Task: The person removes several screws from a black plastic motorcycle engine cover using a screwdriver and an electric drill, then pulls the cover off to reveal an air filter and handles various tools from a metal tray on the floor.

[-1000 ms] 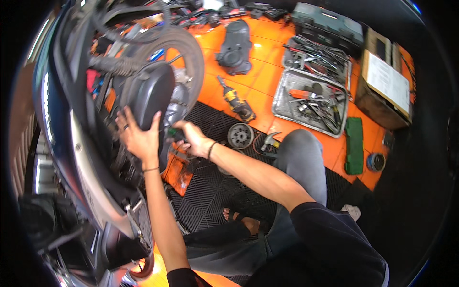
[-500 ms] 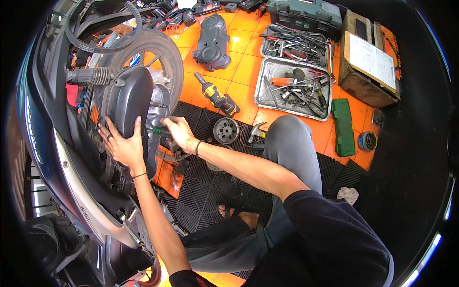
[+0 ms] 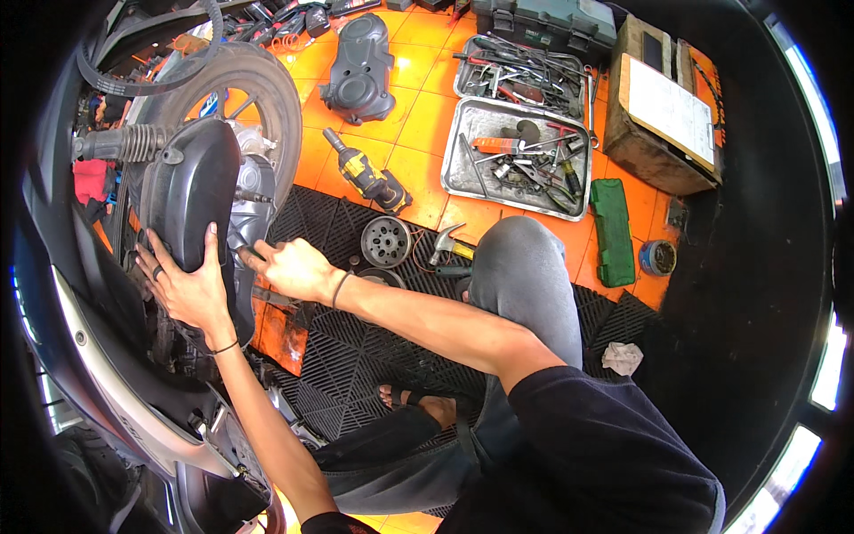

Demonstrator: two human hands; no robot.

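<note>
My left hand [image 3: 189,289] lies with spread fingers on the long black plastic housing [image 3: 191,200] beside the scooter's rear wheel [image 3: 283,116]. My right hand [image 3: 301,270] is closed just right of the housing's near part, back of the hand up, its index finger pointing at the grey metal engine case [image 3: 258,187]. Whatever the curled fingers hold is hidden. Past the wrist, a round metal clutch bell [image 3: 385,241] with holes rests on the black mat, next to a claw hammer [image 3: 452,245].
A yellow-black power driver [image 3: 369,175] and a black engine cover [image 3: 358,71] lie on orange tiles. Two metal trays [image 3: 452,169] carry tools. A green case [image 3: 612,233], a round tin [image 3: 657,258] and a wooden box [image 3: 654,160] stand at right. A belt loop [image 3: 213,40] hangs upper left.
The whole view has shifted, moving the scene left. My right hand has turned and come slightly nearer; the green handle that showed at its fingers is out of sight. My left hand stays on the housing.
</note>
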